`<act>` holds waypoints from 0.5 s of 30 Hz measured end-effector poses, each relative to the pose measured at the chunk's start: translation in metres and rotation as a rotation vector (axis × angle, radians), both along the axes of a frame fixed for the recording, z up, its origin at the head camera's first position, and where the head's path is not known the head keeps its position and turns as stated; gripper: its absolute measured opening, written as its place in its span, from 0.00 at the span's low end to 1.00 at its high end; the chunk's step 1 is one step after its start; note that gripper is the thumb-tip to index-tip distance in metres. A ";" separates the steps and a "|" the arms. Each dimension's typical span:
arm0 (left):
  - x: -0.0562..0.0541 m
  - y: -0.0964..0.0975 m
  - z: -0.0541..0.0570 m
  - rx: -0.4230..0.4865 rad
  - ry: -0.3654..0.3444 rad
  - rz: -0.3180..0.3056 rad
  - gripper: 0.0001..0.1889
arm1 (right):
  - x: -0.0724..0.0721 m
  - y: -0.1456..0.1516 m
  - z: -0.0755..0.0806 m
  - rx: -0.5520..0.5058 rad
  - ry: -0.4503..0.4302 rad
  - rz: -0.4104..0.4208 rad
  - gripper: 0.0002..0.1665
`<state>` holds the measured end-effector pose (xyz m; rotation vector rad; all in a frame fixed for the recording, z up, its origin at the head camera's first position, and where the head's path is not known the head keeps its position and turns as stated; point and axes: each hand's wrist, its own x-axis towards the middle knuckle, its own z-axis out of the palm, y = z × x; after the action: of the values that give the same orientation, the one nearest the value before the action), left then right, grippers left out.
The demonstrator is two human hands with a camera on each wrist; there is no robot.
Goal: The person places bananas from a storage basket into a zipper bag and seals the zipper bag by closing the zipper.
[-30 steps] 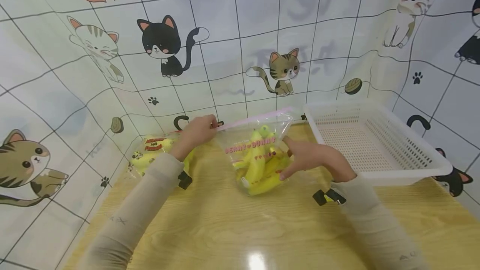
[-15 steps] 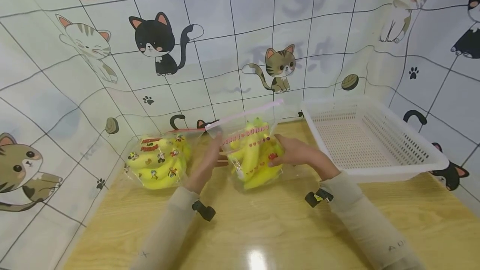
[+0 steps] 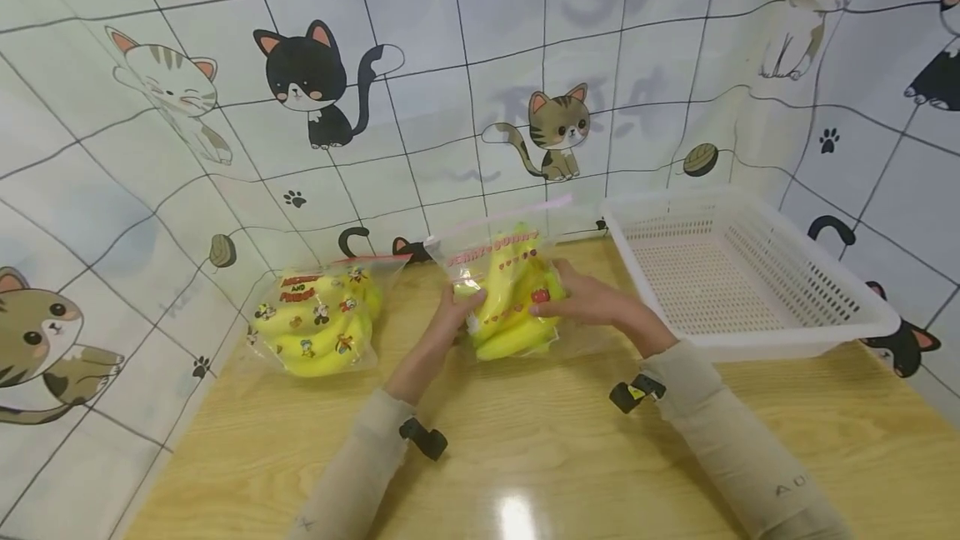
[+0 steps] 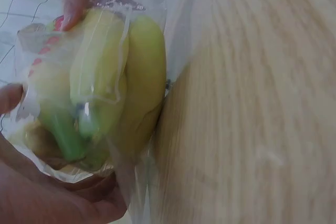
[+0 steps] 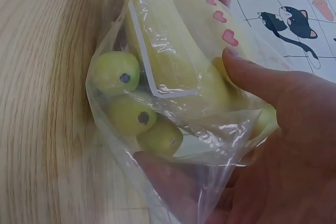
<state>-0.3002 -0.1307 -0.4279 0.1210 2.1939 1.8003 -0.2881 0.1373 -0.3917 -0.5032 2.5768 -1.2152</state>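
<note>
A clear zip bag printed with pink letters and hearts holds yellow bananas at the middle of the table. My left hand grips its left side, thumb on the front and fingers behind. On the opposite side my right hand holds the bag, thumb pressed on the printed front. In the right wrist view the blunt dark-tipped banana ends point toward the right hand. Green stems show near my left hand in the left wrist view. The pink zip edge stands up at the top.
Another zip bag of bananas, with a red zip edge and cartoon print, lies to the left on the wooden table. A white slotted basket stands at the right. A cat-patterned sheet rises behind the table.
My left hand has come down from the bag's top left corner to its left side and now grips it. The right hand has closed in on the right side; the bag sits slightly farther back.
</note>
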 end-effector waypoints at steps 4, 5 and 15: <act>-0.001 -0.013 -0.001 0.030 -0.027 -0.059 0.53 | -0.001 -0.004 -0.001 -0.045 -0.022 0.018 0.61; -0.001 -0.017 -0.001 0.033 -0.032 -0.079 0.54 | -0.002 -0.005 -0.001 -0.051 -0.028 0.015 0.60; -0.006 -0.038 0.013 0.012 -0.118 -0.178 0.62 | -0.001 -0.011 -0.004 -0.119 -0.016 -0.020 0.59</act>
<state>-0.3060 -0.1689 -0.4146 0.2014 2.0233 1.6800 -0.2888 0.1266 -0.3953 -0.4896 2.5129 -1.3797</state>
